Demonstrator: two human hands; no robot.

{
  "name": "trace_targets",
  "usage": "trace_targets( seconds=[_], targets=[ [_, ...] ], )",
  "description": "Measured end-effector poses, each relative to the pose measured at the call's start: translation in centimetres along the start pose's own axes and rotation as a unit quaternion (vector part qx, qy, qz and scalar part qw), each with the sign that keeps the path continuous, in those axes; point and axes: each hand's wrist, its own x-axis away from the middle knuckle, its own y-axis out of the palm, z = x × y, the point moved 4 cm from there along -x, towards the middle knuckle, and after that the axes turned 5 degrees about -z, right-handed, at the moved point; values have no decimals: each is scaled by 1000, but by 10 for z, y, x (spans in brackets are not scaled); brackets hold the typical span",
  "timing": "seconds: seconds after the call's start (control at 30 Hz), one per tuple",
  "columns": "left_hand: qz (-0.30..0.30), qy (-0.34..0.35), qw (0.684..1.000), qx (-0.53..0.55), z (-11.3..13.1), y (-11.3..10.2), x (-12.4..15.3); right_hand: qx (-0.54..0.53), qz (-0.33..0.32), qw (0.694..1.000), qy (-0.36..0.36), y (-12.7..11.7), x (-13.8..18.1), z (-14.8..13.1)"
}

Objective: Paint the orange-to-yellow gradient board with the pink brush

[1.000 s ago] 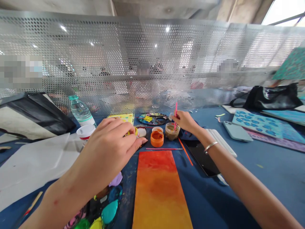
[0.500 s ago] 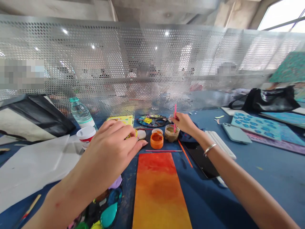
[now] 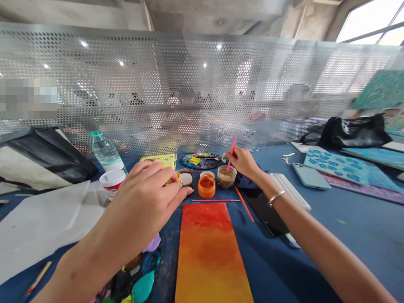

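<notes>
My right hand [image 3: 244, 163] pinches a pink paintbrush [image 3: 232, 148]. The brush's lower end is in a clear cup of murky brown water [image 3: 226, 182]. My left hand [image 3: 154, 189] is curled over a small yellow paint jar [image 3: 179, 179], mostly hidden behind the fingers. Just right of the left thumb stands an open jar of orange paint [image 3: 206, 191], its lid [image 3: 207, 174] behind it. In front lies a canvas [image 3: 210, 252] painted from red at the far end through orange to yellow nearer me. A thin pink brush [image 3: 216, 200] rests beyond its far edge.
Left are a paint palette [image 3: 143, 286], a white tub [image 3: 112, 181], a water bottle [image 3: 106, 151] and white sheets [image 3: 47, 223]. Another palette [image 3: 202, 160] lies behind the jars. An orange brush [image 3: 244, 205], black tablet [image 3: 265, 212] and phone [image 3: 311, 176] are to the right.
The pink brush has gone from nearly upright to leaning, its top now tipped right, with its lower end still in the water cup. My left hand keeps its curled pose.
</notes>
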Motion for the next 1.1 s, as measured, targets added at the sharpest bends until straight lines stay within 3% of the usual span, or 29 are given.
trace_targets(
  seconds=[0.5,0.87,0.97,1.1],
  targets=[
    [-12,-4,1000,-5,1,0,-1,3,-29,999,16,-1,2,-4],
    [-12,-7,1000,6,0,-2,0,-38,-25,999,-13,1,1,-2],
    [-10,-4,1000,4,0,-2,-1,-56,-11,998,-29,-9,2,-1],
    [-10,0,1000,5,0,-2,-2,-86,79,993,-27,-44,7,0]
  ],
)
